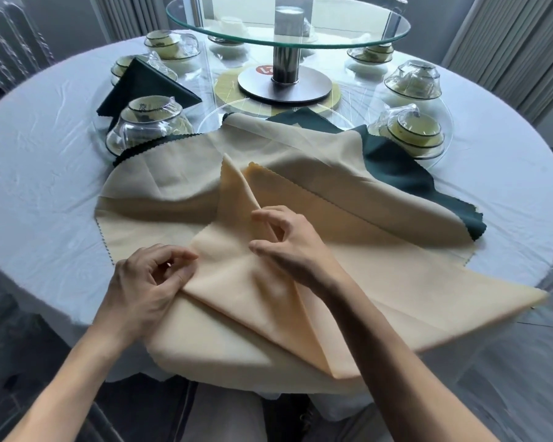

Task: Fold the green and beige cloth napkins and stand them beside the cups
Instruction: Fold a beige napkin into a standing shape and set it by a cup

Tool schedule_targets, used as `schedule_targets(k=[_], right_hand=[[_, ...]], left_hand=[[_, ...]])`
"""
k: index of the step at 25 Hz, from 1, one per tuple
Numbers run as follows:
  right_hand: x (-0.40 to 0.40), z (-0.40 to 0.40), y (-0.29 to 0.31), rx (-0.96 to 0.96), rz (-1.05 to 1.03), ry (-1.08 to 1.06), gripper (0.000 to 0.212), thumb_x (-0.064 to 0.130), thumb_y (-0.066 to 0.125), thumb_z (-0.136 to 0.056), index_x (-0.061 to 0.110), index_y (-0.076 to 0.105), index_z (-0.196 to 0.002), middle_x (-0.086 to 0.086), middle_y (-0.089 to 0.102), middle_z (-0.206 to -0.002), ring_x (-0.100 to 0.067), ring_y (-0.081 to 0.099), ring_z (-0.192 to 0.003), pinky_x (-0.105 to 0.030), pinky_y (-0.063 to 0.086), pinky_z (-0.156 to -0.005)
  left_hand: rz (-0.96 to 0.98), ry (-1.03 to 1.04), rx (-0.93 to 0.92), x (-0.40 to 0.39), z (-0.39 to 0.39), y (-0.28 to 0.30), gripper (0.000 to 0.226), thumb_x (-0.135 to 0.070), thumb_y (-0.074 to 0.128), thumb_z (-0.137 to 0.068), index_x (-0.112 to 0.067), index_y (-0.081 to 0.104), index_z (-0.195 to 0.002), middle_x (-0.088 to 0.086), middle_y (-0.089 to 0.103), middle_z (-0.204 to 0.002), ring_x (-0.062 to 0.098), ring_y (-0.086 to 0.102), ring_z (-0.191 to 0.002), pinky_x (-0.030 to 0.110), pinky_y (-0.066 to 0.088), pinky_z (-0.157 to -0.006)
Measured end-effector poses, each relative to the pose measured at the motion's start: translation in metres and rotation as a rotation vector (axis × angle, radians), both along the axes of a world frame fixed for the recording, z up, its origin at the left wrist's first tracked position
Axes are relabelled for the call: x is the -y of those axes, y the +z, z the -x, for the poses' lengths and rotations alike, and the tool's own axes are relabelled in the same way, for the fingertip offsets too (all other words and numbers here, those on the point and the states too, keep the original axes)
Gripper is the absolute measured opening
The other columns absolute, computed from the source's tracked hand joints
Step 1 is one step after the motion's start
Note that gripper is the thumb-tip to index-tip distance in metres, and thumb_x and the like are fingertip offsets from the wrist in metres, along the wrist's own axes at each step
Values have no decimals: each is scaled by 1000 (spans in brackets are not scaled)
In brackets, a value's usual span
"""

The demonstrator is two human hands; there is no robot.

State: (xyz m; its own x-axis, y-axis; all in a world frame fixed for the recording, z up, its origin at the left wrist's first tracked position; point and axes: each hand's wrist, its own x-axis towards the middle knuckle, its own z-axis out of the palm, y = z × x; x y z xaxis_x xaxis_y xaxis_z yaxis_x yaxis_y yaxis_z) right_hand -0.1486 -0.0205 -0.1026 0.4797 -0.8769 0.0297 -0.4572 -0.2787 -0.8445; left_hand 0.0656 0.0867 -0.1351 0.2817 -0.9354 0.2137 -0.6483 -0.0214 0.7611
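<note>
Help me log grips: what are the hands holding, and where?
Both hold the beige napkin: the left hand pinches its folded left edge, the right hand pinches the raised centre fold.

My round table [45, 193] wears a creased white cloth. At its near edge lies the beige napkin [236, 282] I am folding, on a heap of beige and green napkins [396, 173]. A folded green napkin [147, 87] stands toward the far left by wrapped cups [149, 119]. More wrapped cups [412, 132] sit at the right. A glass turntable [287, 23] stands on a metal base at the centre.
</note>
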Motion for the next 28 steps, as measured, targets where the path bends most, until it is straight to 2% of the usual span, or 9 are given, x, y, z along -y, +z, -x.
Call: schedule_targets(k=[4,7,10,13,17,21,23,25,28], right_hand=[[-4,4,-16,98,49,-26,64,16,68,-73,20,57,-136,11,52,-132,-14,55,-119,-32,45,-102],[0,10,-23,68,100,-30,68,18,64,-72,21,53,-139,11,50,-132,-20,54,-117,-37,50,-97],[-2,11,-25,-42,152,-30,68,16,67,-76,20,51,-142,9,49,-135,-18,51,-116,-34,44,-101],[-2,8,-23,-175,188,-33,67,17,69,-81,21,46,-144,6,46,-141,-20,46,-119,-25,34,-107],[-29,14,-19,-401,288,-32,60,27,54,-89,18,42,-147,-8,36,-153,-30,41,-130,-35,32,-108],[-103,31,-46,-613,545,-24,56,40,32,-96,16,45,-145,-8,40,-154,-30,43,-137,-41,30,-109],[-115,38,-58,-690,583,-33,59,43,19,-103,12,47,-144,-9,40,-153,-32,41,-139,-44,25,-108],[-114,39,-64,-731,597,-52,66,46,10,-103,10,47,-144,-11,39,-153,-34,39,-139,-47,24,-108],[-116,38,-66,-732,636,-59,70,55,18,-100,8,47,-144,-15,40,-152,-36,40,-138,-49,25,-107]], left_hand=[[76,-5,190,-1,1,-3,5,-30,75,-85,-29,76,-89,-9,68,-81,10,58,-75,36,50,-68],[26,39,273,-1,2,-3,22,-48,63,-86,-30,76,-91,-10,65,-81,17,55,-79,44,48,-72],[10,158,536,-5,17,4,24,-35,57,-85,-24,76,-95,-4,63,-96,24,52,-93,38,34,-80],[-13,-6,633,-6,51,8,38,-35,49,-89,-16,72,-111,7,66,-121,28,58,-112,41,40,-94],[-247,-193,698,-10,80,-14,70,-56,20,-100,-11,45,-147,11,42,-154,28,38,-143,39,24,-117],[-300,-250,768,-12,75,-20,71,-54,6,-103,-13,35,-152,10,32,-158,26,28,-146,39,17,-113],[-319,-273,746,-11,71,-16,75,-63,-7,-96,-25,8,-159,3,3,-166,20,1,-152,35,3,-119],[-421,-271,709,-8,53,-11,74,-71,-24,-80,-38,-34,-145,-12,-41,-153,8,-36,-142,32,-17,-119],[-517,-254,748,0,6,-7,75,-76,-32,-69,-41,-44,-135,-17,-48,-146,5,-44,-135,32,-20,-118]])
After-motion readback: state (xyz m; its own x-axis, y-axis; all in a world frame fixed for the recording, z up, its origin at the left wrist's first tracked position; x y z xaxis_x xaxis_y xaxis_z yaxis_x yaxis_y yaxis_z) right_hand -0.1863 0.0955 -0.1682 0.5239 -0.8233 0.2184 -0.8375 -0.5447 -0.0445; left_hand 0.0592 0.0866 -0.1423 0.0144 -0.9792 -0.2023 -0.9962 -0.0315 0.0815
